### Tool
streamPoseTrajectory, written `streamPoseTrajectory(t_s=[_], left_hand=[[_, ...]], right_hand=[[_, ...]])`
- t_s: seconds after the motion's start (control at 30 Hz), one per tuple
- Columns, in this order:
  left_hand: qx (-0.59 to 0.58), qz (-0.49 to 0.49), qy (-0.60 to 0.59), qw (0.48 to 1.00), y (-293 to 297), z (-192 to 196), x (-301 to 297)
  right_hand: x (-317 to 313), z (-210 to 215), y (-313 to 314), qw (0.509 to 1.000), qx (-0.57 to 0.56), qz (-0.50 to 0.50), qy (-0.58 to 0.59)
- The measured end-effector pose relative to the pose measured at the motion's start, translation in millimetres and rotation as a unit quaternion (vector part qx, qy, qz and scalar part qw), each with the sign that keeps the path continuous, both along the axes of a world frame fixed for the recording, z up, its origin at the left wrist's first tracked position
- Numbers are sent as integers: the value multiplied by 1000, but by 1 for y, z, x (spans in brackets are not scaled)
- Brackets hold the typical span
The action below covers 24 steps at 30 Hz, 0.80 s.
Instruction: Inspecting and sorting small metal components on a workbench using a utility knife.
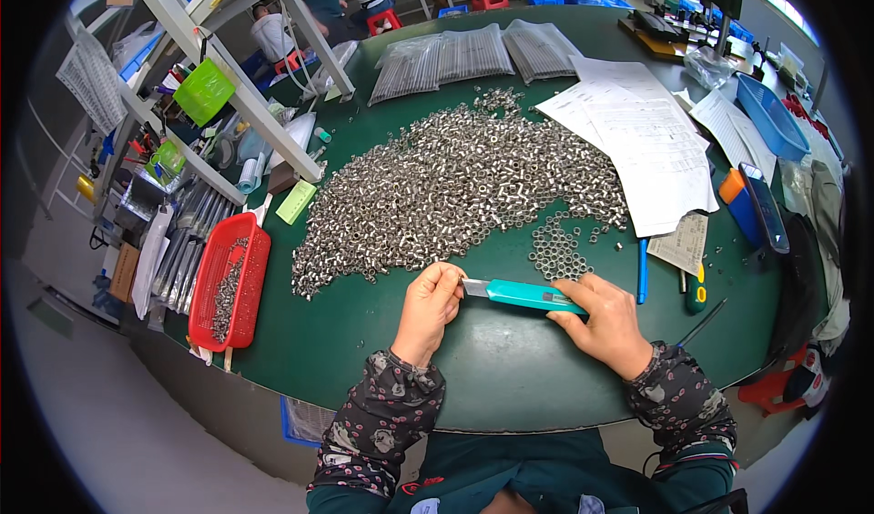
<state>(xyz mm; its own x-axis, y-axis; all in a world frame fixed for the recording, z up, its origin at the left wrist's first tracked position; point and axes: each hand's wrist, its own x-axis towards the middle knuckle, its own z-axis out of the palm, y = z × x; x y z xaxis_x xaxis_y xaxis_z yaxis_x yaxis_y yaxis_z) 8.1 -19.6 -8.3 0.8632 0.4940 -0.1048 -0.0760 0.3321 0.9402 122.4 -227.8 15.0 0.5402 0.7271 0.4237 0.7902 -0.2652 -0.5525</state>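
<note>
My right hand (601, 318) grips the teal handle of a utility knife (533, 295) by its right end, thumb below and fingers above. The knife lies nearly level over the near part of the table, its flat silver blade pointing left. At the blade's tip, my left hand (432, 305) is closed in a pinch; what sits between its thumb and finger is hidden. Just beyond both hands spreads a large heap of small metal rings (446, 177). A smaller, flat group of rings (557, 250) lies apart, beyond my right hand.
A red basket (259, 282) with metal pieces stands at the table's left edge. Bagged metal rods (473, 56) lie at the back. Paper sheets (651, 150), a blue pen (643, 273), a phone (763, 206) and a blue tray (769, 118) are on the right. Shelf legs (264, 113) rise at left.
</note>
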Motion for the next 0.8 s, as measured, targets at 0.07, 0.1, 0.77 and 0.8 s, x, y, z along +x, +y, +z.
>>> streamPoseTrajectory(t_s=[0.07, 0.1, 0.77, 0.8], left_hand=[[5, 1, 3, 1000, 1, 0, -1], [9, 1, 6, 1000, 1, 0, -1], [-46, -38, 26, 998, 9, 2, -4], [-50, -44, 28, 997, 10, 3, -5]], right_hand=[[0, 0, 1, 1000, 1, 3, 2], [0, 0, 1, 1000, 1, 5, 3], [1, 0, 0, 1000, -3, 21, 2], [1, 0, 0, 1000, -1, 22, -1]])
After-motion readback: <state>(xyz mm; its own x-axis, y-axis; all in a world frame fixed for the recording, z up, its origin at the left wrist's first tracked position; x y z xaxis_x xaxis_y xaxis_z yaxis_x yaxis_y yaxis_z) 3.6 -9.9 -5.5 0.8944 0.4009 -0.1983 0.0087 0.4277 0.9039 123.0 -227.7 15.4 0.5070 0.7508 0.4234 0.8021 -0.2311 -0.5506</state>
